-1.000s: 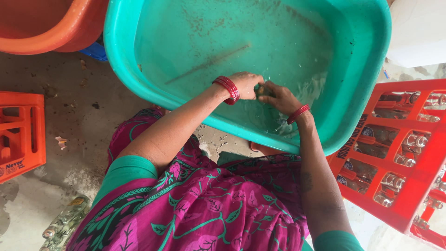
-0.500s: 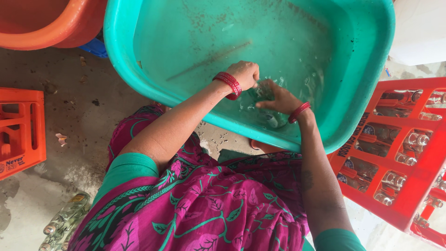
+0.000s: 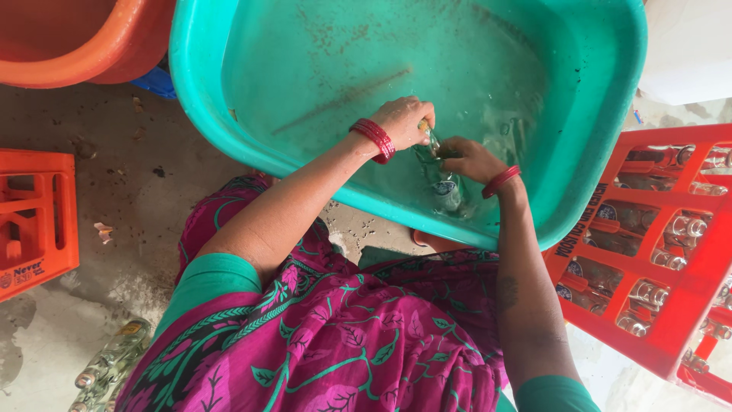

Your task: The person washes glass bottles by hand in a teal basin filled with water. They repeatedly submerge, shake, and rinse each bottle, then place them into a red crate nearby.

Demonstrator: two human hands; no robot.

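Bottle held by both hands in teal tub

Stained concrete floor, daylight

Left hand has lifted from the near rim of the teal plastic wash tub and moved further over the water; its fingers now pinch the mouth of the clear glass bottle. Bottle has gone from lying low under the hands to tilted, neck up, base in the water toward the near wall. Right hand has shifted from the bottle's neck onto its body. Water around them more stirred than a second ago.
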